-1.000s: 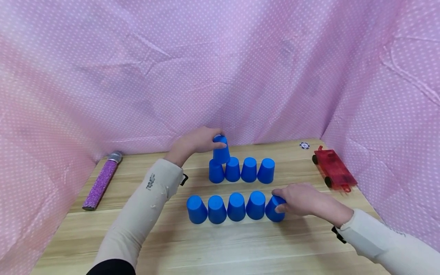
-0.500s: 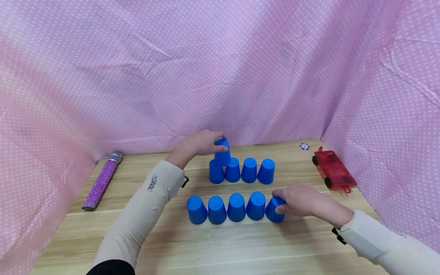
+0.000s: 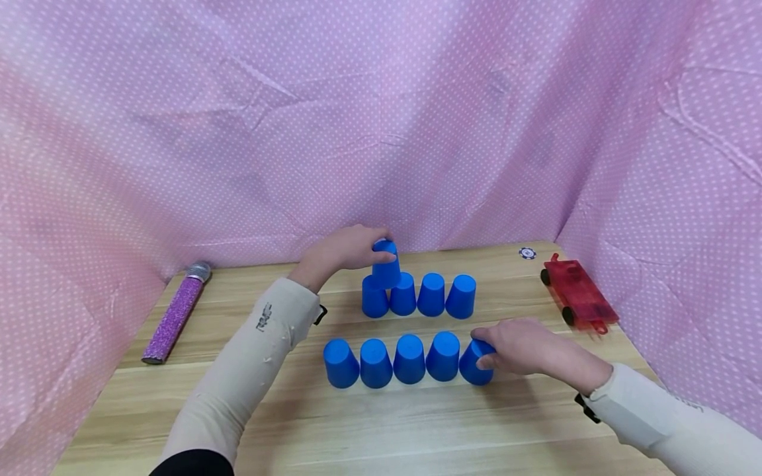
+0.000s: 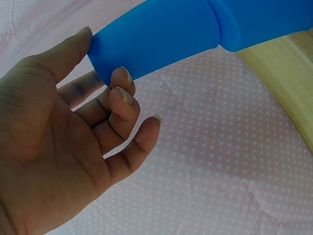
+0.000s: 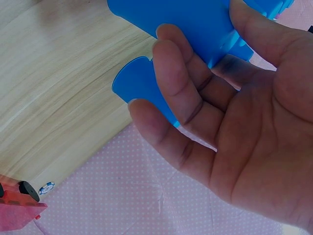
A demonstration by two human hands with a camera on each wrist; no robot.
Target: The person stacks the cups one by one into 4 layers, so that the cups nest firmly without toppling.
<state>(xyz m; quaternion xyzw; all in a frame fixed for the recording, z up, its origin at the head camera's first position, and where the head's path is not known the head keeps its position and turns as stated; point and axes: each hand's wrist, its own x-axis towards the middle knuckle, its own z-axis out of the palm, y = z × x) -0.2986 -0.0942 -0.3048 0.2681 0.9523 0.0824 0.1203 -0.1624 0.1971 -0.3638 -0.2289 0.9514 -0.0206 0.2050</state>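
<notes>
In the head view, my left hand (image 3: 348, 248) pinches an upside-down blue cup (image 3: 385, 270) near its base. That cup's rim sits over the two leftmost cups of the back row, and the left wrist view shows its rim right against a lower blue cup (image 4: 269, 19). My right hand (image 3: 518, 345) grips the rightmost blue cup (image 3: 473, 369) of the front row, thumb and fingers around its upper part. Several more inverted blue cups (image 3: 409, 360) line up beside it. Further back stand the other back-row cups (image 3: 431, 295), also inverted.
On the wooden table (image 3: 381, 430), a purple glitter microphone (image 3: 176, 317) lies at the left. A red toy car (image 3: 580, 291) with black wheels and a poker chip (image 3: 526, 253) are at the right. Pink dotted cloth (image 3: 381, 132) surrounds the back and sides.
My left hand has lowered the held cup slightly and shifted it a little right onto the back row, then stays almost still. The right hand keeps its place.
</notes>
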